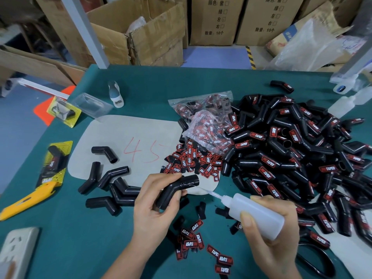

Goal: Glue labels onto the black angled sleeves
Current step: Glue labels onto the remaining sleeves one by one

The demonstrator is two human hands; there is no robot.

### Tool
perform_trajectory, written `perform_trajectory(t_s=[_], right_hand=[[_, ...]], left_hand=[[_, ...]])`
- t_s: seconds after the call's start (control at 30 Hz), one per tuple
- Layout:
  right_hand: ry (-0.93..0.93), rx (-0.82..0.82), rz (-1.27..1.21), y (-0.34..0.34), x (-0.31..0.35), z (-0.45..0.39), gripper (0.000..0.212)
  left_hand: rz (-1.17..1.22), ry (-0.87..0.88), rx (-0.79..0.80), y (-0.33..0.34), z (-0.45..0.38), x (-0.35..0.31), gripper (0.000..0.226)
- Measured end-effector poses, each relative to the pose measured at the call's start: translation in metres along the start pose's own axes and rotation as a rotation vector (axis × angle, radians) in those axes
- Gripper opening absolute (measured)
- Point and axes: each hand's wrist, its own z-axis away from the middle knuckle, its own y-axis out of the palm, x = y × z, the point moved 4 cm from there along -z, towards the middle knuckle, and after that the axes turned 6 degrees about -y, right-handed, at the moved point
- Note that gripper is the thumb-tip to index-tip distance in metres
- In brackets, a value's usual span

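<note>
Many labelled sleeves [285, 158] are lying heaped at right, while a few bare sleeves [108, 186] are waiting at left, so most of the work looks done. The left hand [155, 200] is gripping an unlabelled black angled sleeve [177, 190]; the right hand [269, 224] is clasping a glue bottle [255, 212], its nozzle pointing at that sleeve.

Sleeve [177, 190]: black, angled, being held above the desk [80, 228], unlabelled.
Labels [191, 160]: red-black, being kept heaped nearby.
</note>
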Motion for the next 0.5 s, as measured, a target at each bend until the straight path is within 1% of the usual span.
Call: perform_trajectory(t_s=[0.27,0.5], right_hand=[[-0.01,0.005,-0.007,0.0007,0.0,0.0,0.035],[-0.004,-0.002,0.014,-0.0001,-0.0029,0.0009,0.035]], left_hand=[[0.032,-0.026,0.009,0.001,0.0011,0.0042,0.029],[0.009,-0.011,0.002,0.0006,0.0004,0.0034,0.028]])
